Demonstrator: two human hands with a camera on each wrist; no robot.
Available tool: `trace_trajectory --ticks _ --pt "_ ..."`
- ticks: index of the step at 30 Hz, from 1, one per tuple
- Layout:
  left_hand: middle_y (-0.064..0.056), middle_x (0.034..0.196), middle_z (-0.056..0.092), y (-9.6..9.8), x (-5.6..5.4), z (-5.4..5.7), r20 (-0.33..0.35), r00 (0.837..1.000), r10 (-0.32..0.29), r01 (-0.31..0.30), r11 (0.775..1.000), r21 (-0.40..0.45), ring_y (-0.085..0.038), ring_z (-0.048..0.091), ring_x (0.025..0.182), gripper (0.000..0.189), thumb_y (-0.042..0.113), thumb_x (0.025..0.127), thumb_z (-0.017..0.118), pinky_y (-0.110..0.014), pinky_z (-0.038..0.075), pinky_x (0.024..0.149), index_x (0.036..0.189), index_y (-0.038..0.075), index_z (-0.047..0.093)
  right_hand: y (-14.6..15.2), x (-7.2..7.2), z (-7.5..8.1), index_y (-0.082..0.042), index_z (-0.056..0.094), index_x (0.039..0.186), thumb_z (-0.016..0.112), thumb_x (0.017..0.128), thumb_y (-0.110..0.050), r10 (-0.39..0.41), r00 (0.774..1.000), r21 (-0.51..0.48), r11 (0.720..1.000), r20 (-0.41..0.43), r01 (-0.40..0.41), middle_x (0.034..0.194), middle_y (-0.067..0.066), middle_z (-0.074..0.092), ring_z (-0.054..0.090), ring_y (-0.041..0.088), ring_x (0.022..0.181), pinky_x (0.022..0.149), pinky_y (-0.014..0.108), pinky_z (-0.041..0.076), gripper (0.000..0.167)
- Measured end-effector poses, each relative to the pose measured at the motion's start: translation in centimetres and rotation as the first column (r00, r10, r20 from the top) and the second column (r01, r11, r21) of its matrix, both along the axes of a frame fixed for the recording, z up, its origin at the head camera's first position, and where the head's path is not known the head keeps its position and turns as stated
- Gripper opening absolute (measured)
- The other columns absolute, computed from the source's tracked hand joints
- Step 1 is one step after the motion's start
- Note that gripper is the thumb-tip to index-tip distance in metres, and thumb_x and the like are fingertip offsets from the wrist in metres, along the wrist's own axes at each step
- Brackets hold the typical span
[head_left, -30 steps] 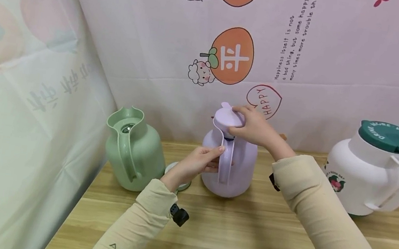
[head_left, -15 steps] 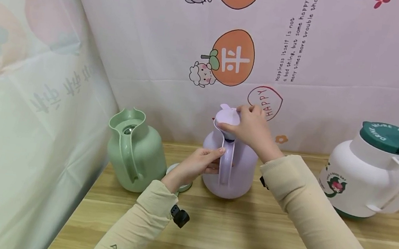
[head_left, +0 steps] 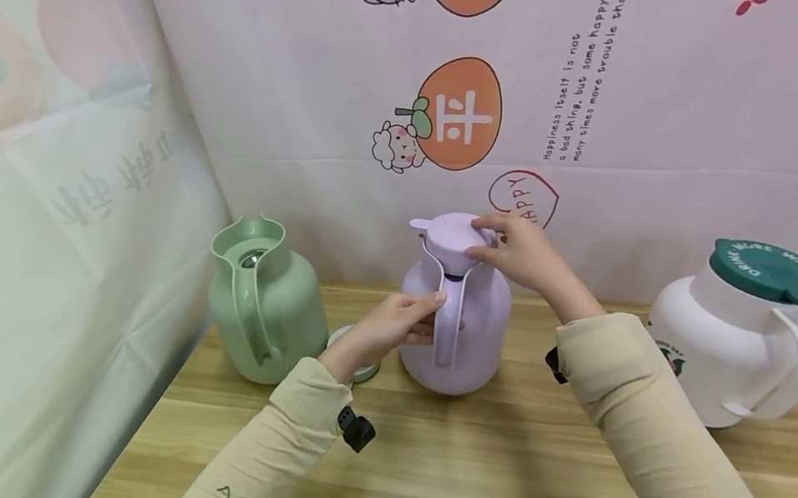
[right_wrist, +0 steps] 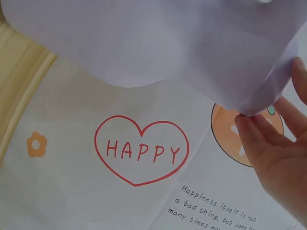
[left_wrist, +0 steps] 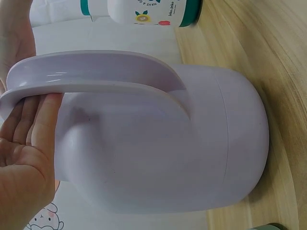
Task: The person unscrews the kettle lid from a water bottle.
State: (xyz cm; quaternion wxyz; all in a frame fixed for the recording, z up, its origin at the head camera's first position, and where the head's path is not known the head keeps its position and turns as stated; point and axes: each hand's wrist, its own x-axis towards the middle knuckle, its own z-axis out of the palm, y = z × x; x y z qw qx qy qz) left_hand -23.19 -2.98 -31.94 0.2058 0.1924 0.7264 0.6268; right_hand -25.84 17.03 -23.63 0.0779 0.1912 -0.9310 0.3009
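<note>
A lilac thermos jug (head_left: 482, 336) stands upright on the table. My left hand (head_left: 388, 332) grips its handle (head_left: 447, 327), thumb on the near side and fingers passing behind it; the left wrist view shows those fingers inside the handle loop. On the jug's mouth sits a lilac lid (head_left: 452, 235), its tab (head_left: 419, 224) pointing left. My right hand (head_left: 523, 253) pinches the lid's right edge between thumb and fingers. In the right wrist view, the fingertips (right_wrist: 244, 122) touch the lid's rim.
A green thermos jug (head_left: 277, 309) without a lid stands left on the wooden table (head_left: 415, 470). Behind my left wrist lies a partly hidden pale round piece (head_left: 366, 373). At right is a white jug (head_left: 726, 351) with a dark green lid (head_left: 767, 271). A printed cloth (head_left: 297, 101) hangs behind.
The lid has turned counterclockwise, its tab swinging from the back round to the left. My right hand shifted along the lid's edge and back. My left hand keeps its grip on the handle.
</note>
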Motion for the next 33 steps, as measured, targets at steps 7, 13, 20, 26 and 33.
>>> trace_trajectory --ticks 7,13,20,26,33 --pt "-0.024 0.129 0.058 -0.1 -0.1 -0.2 0.013 1.0 0.014 -0.015 1.0 0.006 -0.031 0.055 0.124 0.048 0.032 0.103 0.041 -0.039 0.048 0.103 0.129 -0.006 0.054 -0.6 0.1 -0.2 0.0 0.051 0.135 0.059 0.093 -0.033 -0.027 1.0 0.018 0.999 0.015 0.027 0.145 0.028 0.039 0.035 0.044 0.135 0.111 0.059 0.03 0.054" --pt "-0.025 0.129 0.058 -0.1 -0.1 -0.3 0.006 1.0 0.009 -0.009 1.0 0.007 -0.032 0.055 0.124 0.048 0.032 0.103 0.04 -0.039 0.048 0.102 0.131 -0.006 0.053 -1.9 0.3 -0.5 0.002 0.051 0.134 0.063 0.089 -0.042 -0.101 0.994 0.046 0.994 -0.036 0.102 0.14 0.032 0.042 0.036 0.047 0.132 0.108 0.06 0.033 0.064" --pt "-0.025 0.13 0.057 0.0 0.0 -0.1 -0.007 1.0 -0.001 0.001 1.0 0.005 -0.031 0.055 0.124 0.049 0.032 0.103 0.039 -0.039 0.049 0.102 0.13 -0.007 0.053 -2.3 0.1 -0.5 0.006 0.049 0.134 0.068 0.086 -0.04 -0.104 0.993 0.063 0.992 -0.048 0.107 0.14 0.03 0.043 0.038 0.046 0.131 0.109 0.058 0.033 0.069" --pt "-0.025 0.13 0.057 0.1 0.1 0.0 0.006 1.0 0.008 -0.008 1.0 0.007 -0.032 0.055 0.125 0.048 0.031 0.103 0.039 -0.039 0.048 0.102 0.132 -0.006 0.051 -2.5 0.0 -0.7 0.003 0.049 0.134 0.075 0.08 -0.039 -0.133 0.99 0.043 0.99 -0.047 0.136 0.14 0.032 0.04 0.036 0.046 0.13 0.108 0.057 0.034 0.073" --pt "-0.025 0.13 0.057 0.1 0.1 0.1 0.004 1.0 0.009 -0.009 1.0 0.007 -0.032 0.055 0.125 0.048 0.031 0.103 0.039 -0.038 0.048 0.102 0.131 -0.007 0.052 -1.9 0.0 -0.5 -0.001 0.051 0.134 0.076 0.08 -0.034 -0.128 0.992 -0.007 0.992 -0.025 0.127 0.141 0.029 0.043 0.036 0.044 0.132 0.108 0.057 0.034 0.068"
